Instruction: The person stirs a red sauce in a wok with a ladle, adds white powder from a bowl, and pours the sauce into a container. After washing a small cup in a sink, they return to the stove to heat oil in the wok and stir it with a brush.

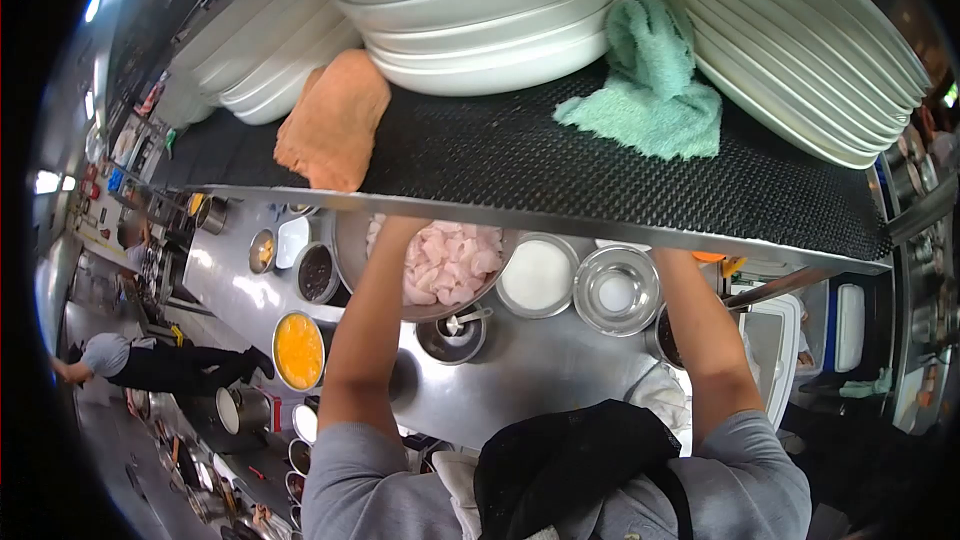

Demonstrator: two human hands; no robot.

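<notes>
My left forearm [366, 325] reaches forward over a large metal bowl [345, 245] of cut raw pale-pink meat [455, 265]. My right forearm [705, 325] extends forward at the right, past a clear-looking bowl [590, 318] with a little white stuff at its bottom. Both hands are hidden beneath the shelf edge, so what they hold or touch does not show. Between the arms stand a bowl of white granules or powder [538, 275] and a small metal bowl [440, 348] with a spoon [466, 320] in it.
Overhead, a black-matted shelf [470, 155] carries stacked white plates [490, 35], an orange cloth [335, 120] and a green cloth [650, 80]. On the steel table [500, 400], a container of yellow-orange liquid [299, 350] stands left. Another person [160, 365] is farther left.
</notes>
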